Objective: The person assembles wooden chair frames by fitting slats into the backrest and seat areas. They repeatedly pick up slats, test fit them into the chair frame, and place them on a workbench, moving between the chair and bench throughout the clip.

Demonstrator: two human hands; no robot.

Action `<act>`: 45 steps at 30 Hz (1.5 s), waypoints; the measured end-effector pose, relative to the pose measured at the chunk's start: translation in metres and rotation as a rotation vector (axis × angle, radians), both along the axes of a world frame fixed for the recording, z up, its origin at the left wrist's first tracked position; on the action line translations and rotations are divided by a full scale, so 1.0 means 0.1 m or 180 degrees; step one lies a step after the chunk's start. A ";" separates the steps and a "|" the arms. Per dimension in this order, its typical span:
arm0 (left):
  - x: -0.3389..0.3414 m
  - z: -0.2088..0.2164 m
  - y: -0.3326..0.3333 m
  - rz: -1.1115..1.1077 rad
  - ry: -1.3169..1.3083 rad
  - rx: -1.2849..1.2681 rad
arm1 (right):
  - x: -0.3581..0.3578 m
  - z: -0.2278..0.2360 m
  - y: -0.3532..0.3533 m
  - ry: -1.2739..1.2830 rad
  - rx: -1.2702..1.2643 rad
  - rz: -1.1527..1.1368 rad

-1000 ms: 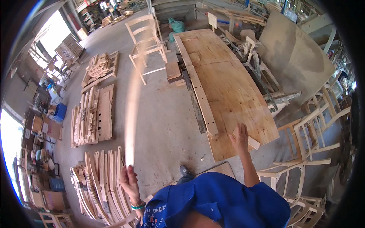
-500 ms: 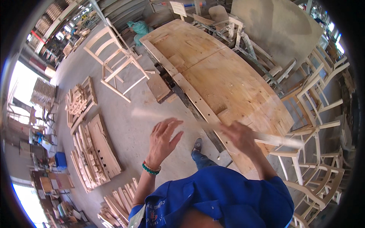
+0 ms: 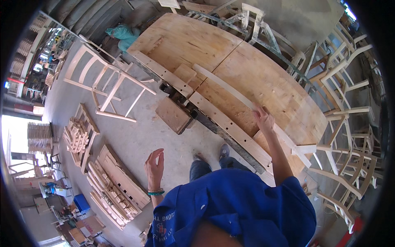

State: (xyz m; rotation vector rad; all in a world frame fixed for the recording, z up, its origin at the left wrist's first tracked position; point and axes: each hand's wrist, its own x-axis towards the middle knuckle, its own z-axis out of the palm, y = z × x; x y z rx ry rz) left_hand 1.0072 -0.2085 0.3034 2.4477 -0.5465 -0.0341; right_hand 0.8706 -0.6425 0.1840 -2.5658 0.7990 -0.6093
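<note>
A long, pale wooden slat slants across the workbench, one end near the bench's middle seam and the other toward its right end. My right hand is closed round the slat between those ends. Whether the slat rests on the plywood or hovers just above it, I cannot tell. My left hand, with a green bead bracelet on the wrist, hangs over the floor, away from the bench; its fingers are loosely extended and nothing is in them. A short wooden block is by the slat's right end.
Along the bench's near edge runs a wooden rail with holes, beside a clamp-like wooden block. An unfinished chair frame stands at left, above stacked wooden parts. More chair frames crowd the right side.
The slat has swung from over the near edge to across the bench top, carried by my right hand moving away from me. My left hand has dropped back to the left.
</note>
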 end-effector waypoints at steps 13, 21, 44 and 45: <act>2.03 -0.67 0.49 -0.0689 0.0645 0.0230 | 1.98 -0.28 0.23 0.0039 -0.0568 -0.0488; 3.12 -1.42 0.68 -0.0809 0.0818 0.0224 | 1.79 -0.26 0.41 0.0439 -0.0379 -0.0832; 1.92 -2.76 0.44 -0.3511 0.2405 0.1818 | 0.67 -0.22 3.50 -0.0128 0.2408 -0.1857; 1.81 -2.77 0.37 -0.3738 0.2357 0.1826 | 0.55 -0.54 3.78 0.0204 0.2532 -0.1972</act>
